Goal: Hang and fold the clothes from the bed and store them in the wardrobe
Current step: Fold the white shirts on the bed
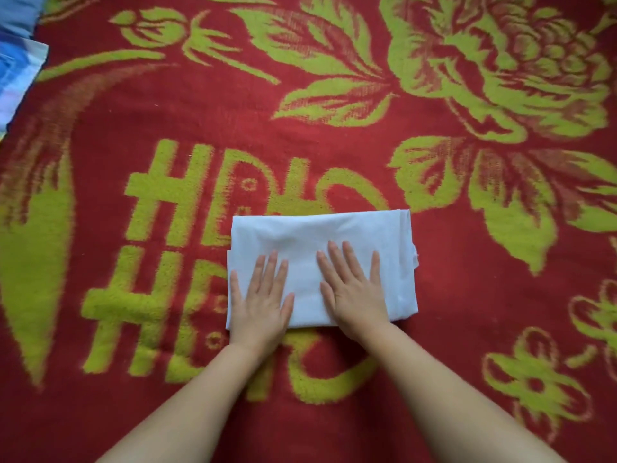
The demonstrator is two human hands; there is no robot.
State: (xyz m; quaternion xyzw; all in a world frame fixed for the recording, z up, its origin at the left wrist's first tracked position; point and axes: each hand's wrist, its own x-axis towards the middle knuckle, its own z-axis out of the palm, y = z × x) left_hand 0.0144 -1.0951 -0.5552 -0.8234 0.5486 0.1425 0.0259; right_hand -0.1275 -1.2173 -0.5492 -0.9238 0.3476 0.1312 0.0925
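White garment (320, 262) lies folded into a compact rectangle on the red and green blanket (434, 295); left hand (260, 302) and right hand (354, 295) press flat on it, fingers straight, gripping nothing; folding looks nearly done; storing not yet done, wardrobe out of view.

So the folded garment (320, 262) is lying flat on the blanket (467, 262), roughly in the middle. Both hands are on top of it, side by side, fingers straight and pointing away from the person. The left hand (260, 305) sits at the garment's left end, its little finger (234, 289) right along that edge. The right hand (355, 295) is nearer the middle, so a strip of garment carries on to the right past its little finger (375, 269). More garment lies beyond the fingertips. Far off past them to the left, some other fabric (16, 61) sits at the blanket's corner.
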